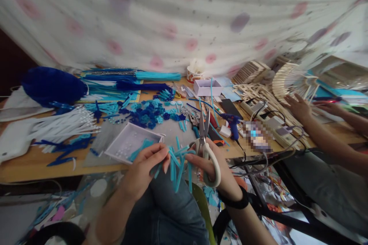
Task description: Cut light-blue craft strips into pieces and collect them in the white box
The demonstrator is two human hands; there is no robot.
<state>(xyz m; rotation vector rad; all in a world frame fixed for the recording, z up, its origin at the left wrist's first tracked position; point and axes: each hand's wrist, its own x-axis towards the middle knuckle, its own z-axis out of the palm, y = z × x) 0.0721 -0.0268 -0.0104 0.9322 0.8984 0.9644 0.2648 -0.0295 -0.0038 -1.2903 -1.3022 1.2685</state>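
Note:
My left hand (152,162) is closed in a pinch on several short turquoise pipe cleaner pieces (178,176), above my lap at the table's front edge. Opposite it, my right hand (222,166) has fingers closed against the same bunch. A pair of scissors (204,128) with cream handles hangs on my right hand, its blades upward and slightly apart. Just beyond my left hand is a white box tray (117,149) holding small white beads and more turquoise pieces. Behind it lies a pile of blue and turquoise pipe cleaner flowers (148,115).
White bead-tipped stems (64,128) and a dark blue bundle (53,86) lie to the left. A blue glue gun (233,124), a black phone (231,109) and a power strip (266,120) with cables are on the right. Another person's hand (299,107) touches wooden stick pieces (283,84).

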